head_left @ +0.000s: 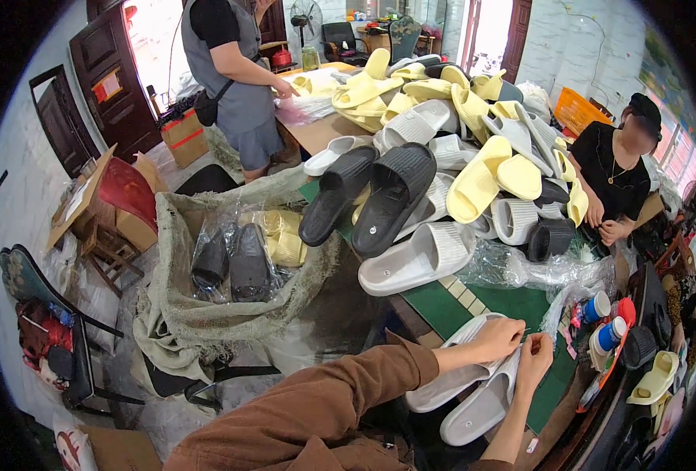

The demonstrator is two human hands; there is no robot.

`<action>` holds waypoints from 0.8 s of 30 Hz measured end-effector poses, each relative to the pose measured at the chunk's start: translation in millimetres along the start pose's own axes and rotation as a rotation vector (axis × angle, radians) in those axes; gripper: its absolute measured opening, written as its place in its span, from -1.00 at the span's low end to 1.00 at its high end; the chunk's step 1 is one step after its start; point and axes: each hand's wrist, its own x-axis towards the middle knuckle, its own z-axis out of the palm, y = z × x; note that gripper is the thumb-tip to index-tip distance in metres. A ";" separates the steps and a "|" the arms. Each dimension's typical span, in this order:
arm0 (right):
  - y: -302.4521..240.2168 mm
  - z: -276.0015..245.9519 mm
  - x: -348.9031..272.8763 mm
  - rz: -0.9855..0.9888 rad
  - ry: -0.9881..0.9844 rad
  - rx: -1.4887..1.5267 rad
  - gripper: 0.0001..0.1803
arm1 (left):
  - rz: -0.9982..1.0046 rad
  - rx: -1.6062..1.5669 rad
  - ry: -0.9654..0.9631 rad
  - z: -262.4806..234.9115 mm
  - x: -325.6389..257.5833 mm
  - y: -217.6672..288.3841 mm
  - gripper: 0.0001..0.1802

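The left hand (499,339) and right hand (535,361), fingers bent, are close together over 2 gray slippers (473,412) on the near green tabletop (553,396); I cannot tell whether either grips anything. Farther off lies a slipper pile (481,180).

Near grey slippers (473,414): we see smooth, matt plastic, a bit like rubber.
Black slippers (391,200): we see matt plastic with bumpy straps.
Clear bags (552,271) on the right: we see thin, crinkly, shiny plastic.
Big sack (187,318) on the left: we see rough woven cloth with a fuzzy edge.
Near brown sleeve (324,396): we see soft, matt cloth.
Far left door (101,47): we see what looks like smooth wood.
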 end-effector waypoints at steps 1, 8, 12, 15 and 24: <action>-1.7 0.8 -0.8 0.001 -0.001 0.001 -0.93 | 0.000 -0.006 0.023 1.0 -0.5 -1.3 -0.90; -1.9 0.7 -0.8 0.027 -0.044 0.040 -0.91 | 0.029 -0.003 0.028 1.0 -0.8 -3.9 -0.90; 0.9 1.4 -2.8 0.025 -0.026 0.039 -0.91 | 0.011 -0.001 0.014 0.9 -1.0 -1.2 -0.89; -0.4 0.6 -1.5 0.018 -0.054 0.046 -0.90 | 0.022 0.007 0.015 0.6 -1.2 -2.5 -0.87; 1.6 1.6 -1.5 0.053 -0.141 0.179 -0.95 | 0.022 -0.033 -0.002 2.2 -0.3 -9.7 -0.74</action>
